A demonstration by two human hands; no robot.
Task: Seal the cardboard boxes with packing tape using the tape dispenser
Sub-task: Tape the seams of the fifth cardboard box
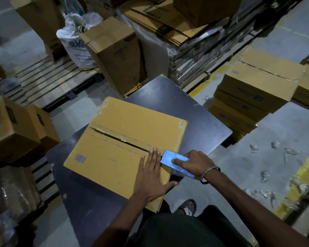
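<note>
A brown cardboard box (121,139) lies on a dark table (200,118), its two top flaps meeting at a centre seam that gapes slightly. My left hand (151,177) presses flat on the near flap, fingers straight, next to the seam's right end. My right hand (194,162) grips a pale blue tape dispenser (169,156) whose front edge sits on the seam at the box's right edge. A bracelet circles the right wrist.
Stacked boxes (253,93) stand on the floor to the right, more boxes (18,129) to the left. A tall box (118,54), a white sack (75,43) and a pallet of flat cardboard (194,41) stand beyond the table. Plastic scraps litter the floor at right.
</note>
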